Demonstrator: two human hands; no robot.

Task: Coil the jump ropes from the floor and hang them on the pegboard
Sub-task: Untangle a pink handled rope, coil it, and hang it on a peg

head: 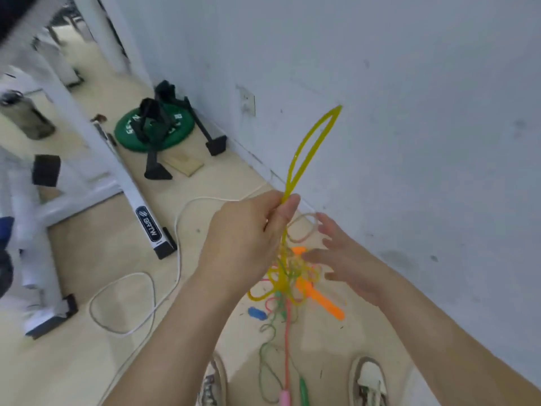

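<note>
Your left hand pinches the yellow rope under its loop | tangle dangles over floor by wall | right hand spread, empty | judged light, springy, slick: take hold near the orange handle.

Gym or fitness room: green weight plate and white branded rack frame on beige floor, tangled jump ropes beside scuffed white wall.
</note>
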